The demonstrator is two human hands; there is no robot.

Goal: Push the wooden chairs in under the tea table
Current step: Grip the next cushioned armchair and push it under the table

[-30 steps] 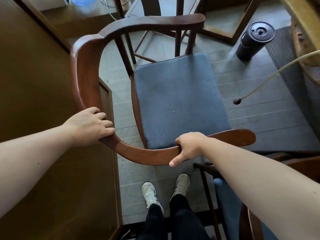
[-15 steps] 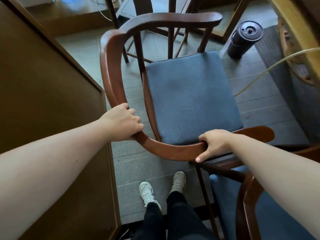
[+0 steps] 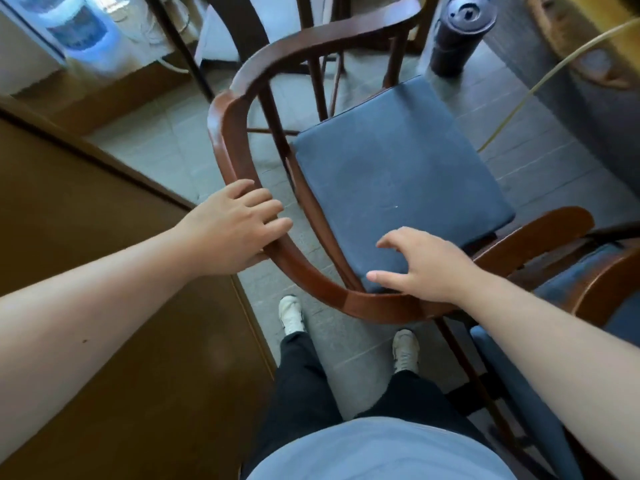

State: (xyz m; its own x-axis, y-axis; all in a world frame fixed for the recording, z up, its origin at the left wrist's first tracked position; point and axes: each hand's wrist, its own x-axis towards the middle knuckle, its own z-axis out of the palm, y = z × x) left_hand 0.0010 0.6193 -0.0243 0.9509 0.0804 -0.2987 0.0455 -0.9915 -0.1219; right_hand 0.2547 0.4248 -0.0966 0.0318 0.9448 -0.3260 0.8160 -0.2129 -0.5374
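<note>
Nearest to us, we see a pale blue shirt (image 3: 377,452), dark trousers (image 3: 304,386) and two pale shoes (image 3: 291,313) on the grey tiled floor (image 3: 166,150). Above them our left hand (image 3: 239,226) lies flat on the curved back rail of the wooden chair (image 3: 311,275), fingers loosely spread over the rail and not curled around it. Our right hand (image 3: 429,265) hovers at the rail's right part, fingers wide apart and gripping nothing; we cannot tell whether the palm touches the wood. The chair's blue seat cushion (image 3: 394,174) faces away from us. A second chair (image 3: 595,289) with a blue seat sits just beside it at right. A brown panel (image 3: 104,341) fills the left. Farther off stand a dark cylindrical container (image 3: 457,32) and the tea table (image 3: 588,39) at upper right, with a thin hose (image 3: 540,77) beside it.
</note>
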